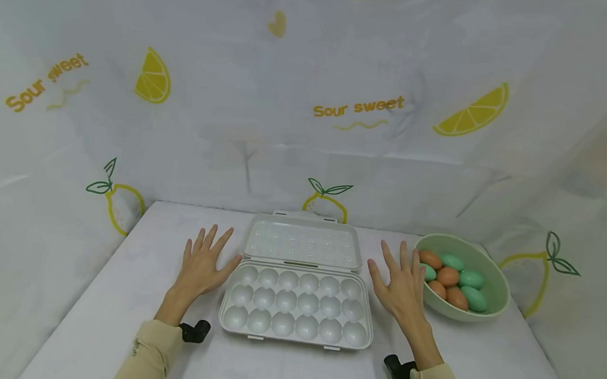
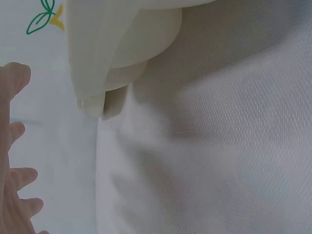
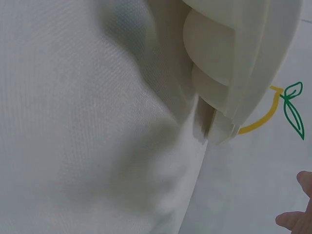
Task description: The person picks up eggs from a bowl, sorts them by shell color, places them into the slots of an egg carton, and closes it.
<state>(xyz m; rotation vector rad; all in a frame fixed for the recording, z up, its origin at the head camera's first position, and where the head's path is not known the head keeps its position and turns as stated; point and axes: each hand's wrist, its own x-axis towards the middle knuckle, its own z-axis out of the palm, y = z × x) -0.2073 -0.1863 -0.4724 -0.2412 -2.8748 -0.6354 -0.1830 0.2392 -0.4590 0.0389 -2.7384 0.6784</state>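
Observation:
A white plastic egg box point(image 1: 294, 335) lies on the table with its lid point(image 1: 302, 241) folded back; the rows of round cups hold nothing. To its left my left hand point(image 1: 202, 270) hovers with fingers spread, the thumb near the box's upper left corner. On the other side my right hand point(image 1: 401, 285) is spread too, between the box and a light green bowl point(image 1: 492, 302). Brown eggs point(image 1: 448, 276) and green eggs point(image 1: 471, 279) lie in that bowl, and the right fingers overlap its left rim in the head view. Neither hand holds anything.
A white cloth covers the table point(image 1: 119, 294). Behind it hangs a pale curtain point(image 1: 210, 91) printed with lemons and lettering, which also closes in both sides. Black wrist mounts point(image 1: 195, 331) sit at the cuffs of both beige sleeves point(image 1: 153, 348).

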